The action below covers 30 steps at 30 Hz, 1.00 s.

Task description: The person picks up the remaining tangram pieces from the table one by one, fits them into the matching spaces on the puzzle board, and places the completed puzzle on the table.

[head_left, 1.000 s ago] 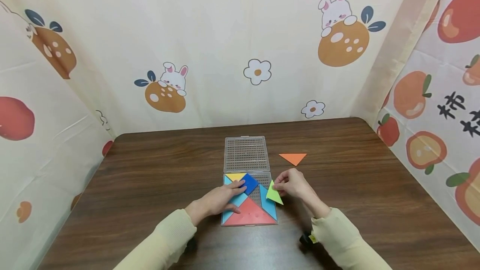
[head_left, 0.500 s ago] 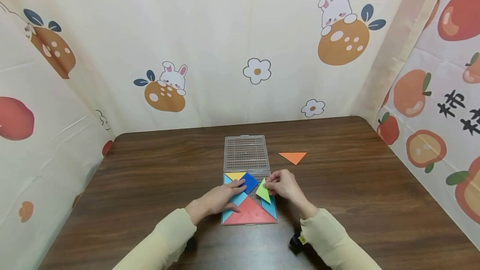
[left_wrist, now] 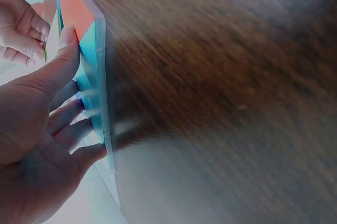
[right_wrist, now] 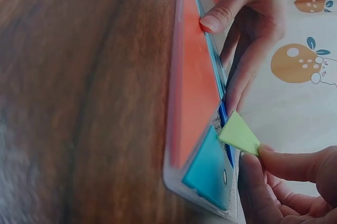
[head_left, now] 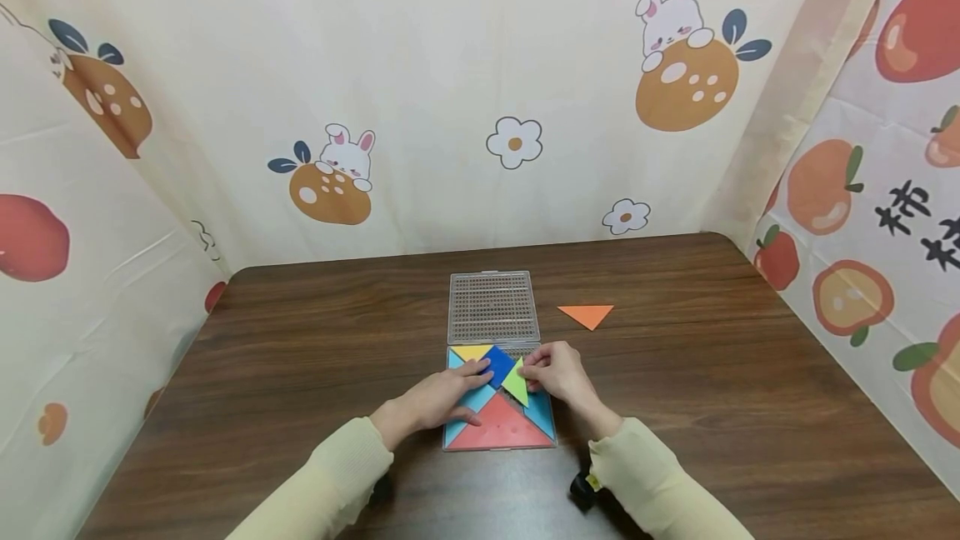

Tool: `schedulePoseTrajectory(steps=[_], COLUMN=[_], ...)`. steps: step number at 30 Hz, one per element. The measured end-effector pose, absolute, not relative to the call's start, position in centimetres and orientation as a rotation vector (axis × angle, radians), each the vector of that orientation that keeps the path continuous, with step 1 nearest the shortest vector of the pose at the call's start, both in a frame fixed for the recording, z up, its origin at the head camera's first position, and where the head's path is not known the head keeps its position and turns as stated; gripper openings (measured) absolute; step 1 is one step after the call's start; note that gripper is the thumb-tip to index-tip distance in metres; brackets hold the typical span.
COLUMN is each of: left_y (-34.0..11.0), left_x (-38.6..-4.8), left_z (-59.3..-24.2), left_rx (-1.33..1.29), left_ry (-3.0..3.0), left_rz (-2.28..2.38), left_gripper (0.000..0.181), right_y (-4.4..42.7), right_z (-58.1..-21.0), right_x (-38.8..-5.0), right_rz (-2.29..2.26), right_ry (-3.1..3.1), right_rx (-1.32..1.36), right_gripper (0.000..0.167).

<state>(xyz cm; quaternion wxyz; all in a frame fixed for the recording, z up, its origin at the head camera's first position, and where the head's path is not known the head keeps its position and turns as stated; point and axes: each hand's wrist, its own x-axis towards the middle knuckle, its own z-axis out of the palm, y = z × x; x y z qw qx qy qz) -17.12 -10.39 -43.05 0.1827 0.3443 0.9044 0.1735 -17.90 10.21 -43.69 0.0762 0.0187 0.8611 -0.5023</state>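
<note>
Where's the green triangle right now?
In the head view, the green triangle is pinched by the right hand over the right side of the tray, just right of the blue square.

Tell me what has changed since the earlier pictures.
The right hand has moved the green triangle leftward, toward the blue square, pinching it throughout; nothing was let go. The left hand and the orange triangle stayed where they were.
</note>
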Motion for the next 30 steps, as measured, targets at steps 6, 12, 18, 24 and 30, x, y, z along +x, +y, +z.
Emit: schedulePoseTrajectory(steps=[6,12,18,24,30], left_y=[-10.39,-10.39,-10.33,-10.33,-10.38], left_x=[-17.2,-17.28,-17.29,-17.31,-17.3], left_z=[-43.18,-43.28,-43.26,-43.27,-43.43], left_rx=[0.951,0.951,0.944,0.944,0.944], left_ry=[2.549,2.548,2.551,2.551,2.554], left_rz=[0.491,0.49,0.483,0.484,0.483], left_gripper=[0.066,0.067,0.067,0.067,0.067], right_y=[10.0,9.79,9.66,9.55,9.46], right_z=[-43.81,-43.83,-43.76,-43.65,-43.49], right_x=[-17.95,-17.84,-17.71,-17.71,-17.75], right_rz=[-1.483,-1.482,-1.47,-1.456,-1.364], right_ry=[2.565,2.542,2.52,2.522,2.59], right_rx=[0.077,0.075,0.081,0.09,0.061], right_gripper=[0.009,0.009,0.009,0.008,0.01])
